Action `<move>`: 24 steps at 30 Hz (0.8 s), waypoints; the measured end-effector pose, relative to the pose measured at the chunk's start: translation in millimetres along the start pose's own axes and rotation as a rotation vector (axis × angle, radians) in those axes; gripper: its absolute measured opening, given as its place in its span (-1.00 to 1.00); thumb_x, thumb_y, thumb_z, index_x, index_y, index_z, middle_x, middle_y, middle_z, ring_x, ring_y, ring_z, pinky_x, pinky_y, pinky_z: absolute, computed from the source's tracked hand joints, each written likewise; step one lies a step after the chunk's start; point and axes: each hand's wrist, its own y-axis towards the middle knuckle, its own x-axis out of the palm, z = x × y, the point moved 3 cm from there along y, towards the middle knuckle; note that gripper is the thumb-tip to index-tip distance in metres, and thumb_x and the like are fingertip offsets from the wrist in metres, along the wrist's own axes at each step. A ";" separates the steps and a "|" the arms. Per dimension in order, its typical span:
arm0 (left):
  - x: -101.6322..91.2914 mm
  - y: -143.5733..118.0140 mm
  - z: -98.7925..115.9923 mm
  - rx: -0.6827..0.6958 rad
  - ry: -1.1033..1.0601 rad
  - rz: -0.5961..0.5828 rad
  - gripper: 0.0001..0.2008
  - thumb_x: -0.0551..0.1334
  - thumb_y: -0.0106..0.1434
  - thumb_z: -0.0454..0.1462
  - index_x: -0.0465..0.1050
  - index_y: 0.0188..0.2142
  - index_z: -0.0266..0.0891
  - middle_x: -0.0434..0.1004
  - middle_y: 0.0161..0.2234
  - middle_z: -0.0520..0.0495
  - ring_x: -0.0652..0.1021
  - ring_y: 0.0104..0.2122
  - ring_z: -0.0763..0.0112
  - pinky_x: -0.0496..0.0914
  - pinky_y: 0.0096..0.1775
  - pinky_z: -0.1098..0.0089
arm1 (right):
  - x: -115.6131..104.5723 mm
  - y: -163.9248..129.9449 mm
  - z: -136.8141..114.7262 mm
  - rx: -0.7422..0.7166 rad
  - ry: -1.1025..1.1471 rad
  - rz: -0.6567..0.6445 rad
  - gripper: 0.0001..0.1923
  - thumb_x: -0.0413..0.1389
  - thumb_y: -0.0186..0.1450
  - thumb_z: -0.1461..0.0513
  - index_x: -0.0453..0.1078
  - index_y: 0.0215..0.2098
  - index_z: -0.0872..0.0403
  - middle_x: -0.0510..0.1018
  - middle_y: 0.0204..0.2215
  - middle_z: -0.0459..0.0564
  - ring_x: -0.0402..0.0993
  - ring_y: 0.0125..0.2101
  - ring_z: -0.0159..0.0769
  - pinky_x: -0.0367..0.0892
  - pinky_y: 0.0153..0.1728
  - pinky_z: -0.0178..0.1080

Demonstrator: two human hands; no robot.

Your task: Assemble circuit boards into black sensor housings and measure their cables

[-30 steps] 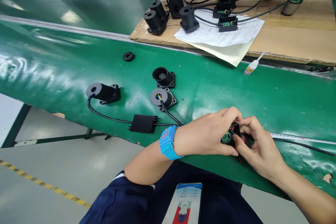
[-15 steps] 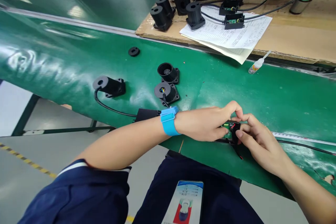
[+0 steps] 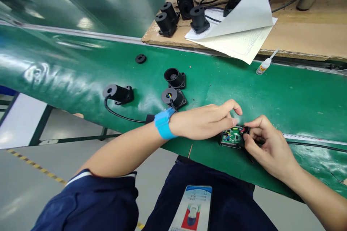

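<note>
while both hands pinch the circuit board (image 3: 232,136), fingertips curl on green belt (image 3: 271,94).

A small open black box with a circuit board (image 3: 233,138) lies on the green belt (image 3: 284,97), between the left hand (image 3: 208,121) and the right hand (image 3: 267,148). Two round black plastic sockets (image 3: 173,88) sit behind the left hand. A small glue bottle (image 3: 264,66) lies farther back, just before the brown cardboard sheet (image 3: 306,39).

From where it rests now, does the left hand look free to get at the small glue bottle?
Probably yes: bare green belt lies between the left hand and the glue bottle; nothing blocks it.
</note>
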 end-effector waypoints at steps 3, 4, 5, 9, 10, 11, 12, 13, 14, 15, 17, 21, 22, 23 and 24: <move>17.0 -13.7 1.9 0.179 0.295 0.295 -0.59 0.12 0.42 0.02 0.24 0.06 -0.23 0.48 -0.01 -0.21 0.50 -0.03 0.14 0.38 -0.01 0.16 | 5.4 1.6 1.9 -0.030 -0.049 -0.001 -0.87 0.02 0.40 0.21 0.16 -0.11 0.00 0.32 -0.62 -0.30 0.26 -0.63 -0.47 0.16 -0.57 -0.39; 27.1 -16.6 1.5 0.245 0.403 0.349 -0.52 0.17 0.38 0.05 0.25 0.08 -0.24 0.44 0.05 -0.26 0.47 0.04 0.05 0.37 0.03 0.10 | 8.6 2.2 2.3 -0.040 -0.070 -0.014 -0.87 0.01 0.40 0.21 0.16 -0.09 0.00 0.39 -0.59 -0.28 0.32 -0.62 -0.46 0.20 -0.56 -0.39; 37.9 -17.7 -0.1 0.287 0.497 0.375 -0.49 0.20 0.36 0.04 0.23 0.11 -0.24 0.42 0.09 -0.30 0.45 0.08 -0.01 0.37 0.04 0.05 | 11.6 2.6 2.5 -0.056 -0.111 -0.025 -0.88 0.00 0.41 0.21 0.17 -0.09 0.01 0.46 -0.55 -0.24 0.39 -0.60 -0.44 0.24 -0.54 -0.38; 65.8 -9.3 -8.3 0.264 0.598 0.372 -0.56 0.20 0.38 -0.27 0.15 0.19 -0.26 0.38 0.15 -0.33 0.47 0.05 0.01 0.43 0.01 0.05 | 11.5 -1.8 1.7 -0.211 -0.456 -0.011 -0.80 0.07 0.42 0.16 0.28 -0.05 0.08 0.63 -0.32 -0.03 0.61 -0.36 -0.22 0.45 -0.39 -0.23; 67.1 -6.3 -9.1 0.243 0.576 0.355 -0.57 0.20 0.37 -0.31 0.15 0.18 -0.26 0.40 0.12 -0.31 0.48 0.02 0.04 0.44 0.00 0.06 | 6.6 -6.1 1.9 -0.257 -0.541 0.001 -0.75 0.09 0.42 0.14 0.30 0.00 0.09 0.64 -0.25 0.01 0.62 -0.28 -0.17 0.49 -0.33 -0.19; 66.5 -3.8 -9.4 0.222 0.552 0.339 -0.57 0.21 0.35 -0.32 0.16 0.16 -0.26 0.43 0.08 -0.29 0.48 -0.01 0.05 0.45 -0.02 0.06 | -0.7 -11.9 2.5 -0.296 -0.597 0.021 -0.72 0.09 0.43 0.15 0.31 0.05 0.09 0.64 -0.17 0.03 0.62 -0.20 -0.16 0.51 -0.25 -0.16; 64.3 -1.8 -9.6 0.199 0.533 0.320 -0.56 0.23 0.33 -0.32 0.17 0.15 -0.27 0.45 0.04 -0.27 0.48 -0.05 0.06 0.45 -0.04 0.05 | -9.7 -19.0 4.0 -0.323 -0.629 0.044 -0.71 0.09 0.43 0.17 0.32 0.09 0.07 0.62 -0.10 0.01 0.60 -0.13 -0.19 0.51 -0.18 -0.16; 61.1 -0.3 -10.1 0.171 0.514 0.301 -0.53 0.25 0.30 -0.31 0.17 0.15 -0.27 0.46 0.00 -0.25 0.48 -0.07 0.07 0.46 -0.05 0.05 | -20.0 -26.8 6.5 -0.339 -0.648 0.074 -0.74 0.08 0.44 0.21 0.34 0.09 0.03 0.61 -0.06 -0.02 0.59 -0.10 -0.24 0.51 -0.12 -0.18; 57.3 0.8 -10.9 0.140 0.492 0.284 -0.50 0.27 0.28 -0.32 0.16 0.16 -0.28 0.46 -0.01 -0.24 0.47 -0.08 0.07 0.47 -0.07 0.05 | -30.6 -34.7 10.2 -0.344 -0.661 0.110 -0.75 0.07 0.45 0.25 0.37 0.08 0.01 0.61 -0.05 -0.06 0.58 -0.09 -0.29 0.49 -0.08 -0.21; 53.6 1.9 -12.1 0.110 0.465 0.266 -0.46 0.29 0.25 -0.32 0.16 0.17 -0.29 0.45 -0.01 -0.23 0.47 -0.08 0.07 0.47 -0.07 0.06 | -40.4 -41.9 15.0 -0.340 -0.675 0.147 -0.76 0.06 0.44 0.29 0.39 0.05 -0.01 0.60 -0.05 -0.08 0.57 -0.08 -0.32 0.48 -0.05 -0.23; 48.3 4.5 -14.2 0.067 0.405 0.221 -0.40 0.31 0.23 -0.31 0.15 0.21 -0.28 0.42 0.02 -0.23 0.46 -0.04 0.08 0.47 -0.06 0.10 | -55.3 -52.4 27.2 -0.307 -0.738 0.226 -0.76 0.09 0.43 0.29 0.42 0.04 -0.02 0.58 -0.03 -0.07 0.55 -0.07 -0.31 0.47 -0.04 -0.22; 45.6 14.8 -12.9 0.059 0.374 0.155 -0.34 0.32 0.22 -0.32 0.14 0.26 -0.25 0.39 0.06 -0.21 0.44 0.03 0.09 0.45 0.01 0.12 | -60.9 -54.1 51.8 -0.190 -0.919 0.268 -0.60 0.09 0.43 0.16 0.33 0.22 0.00 0.48 0.13 0.05 0.53 -0.02 -0.14 0.51 -0.12 -0.12; 45.5 18.2 -11.7 0.062 0.379 0.145 -0.34 0.33 0.23 -0.29 0.14 0.27 -0.24 0.38 0.08 -0.20 0.45 0.03 0.09 0.45 0.01 0.13 | -59.9 -51.9 55.8 -0.173 -0.944 0.256 -0.59 0.08 0.44 0.14 0.32 0.23 0.01 0.48 0.11 0.05 0.53 -0.03 -0.13 0.51 -0.15 -0.11; 45.4 21.8 -10.7 0.060 0.382 0.134 -0.33 0.35 0.24 -0.24 0.15 0.28 -0.24 0.38 0.08 -0.20 0.46 0.01 0.09 0.45 -0.01 0.14 | -59.2 -49.5 58.5 -0.164 -0.956 0.240 -0.61 0.06 0.45 0.13 0.34 0.21 0.01 0.51 0.06 0.05 0.54 -0.07 -0.13 0.51 -0.18 -0.11; 44.9 25.4 -9.8 0.053 0.383 0.123 -0.32 0.37 0.26 -0.17 0.16 0.28 -0.23 0.38 0.08 -0.20 0.48 -0.02 0.11 0.46 -0.04 0.16 | -59.1 -47.2 59.6 -0.165 -0.959 0.225 -0.65 0.05 0.45 0.13 0.38 0.17 0.01 0.55 -0.03 0.03 0.54 -0.12 -0.15 0.50 -0.20 -0.11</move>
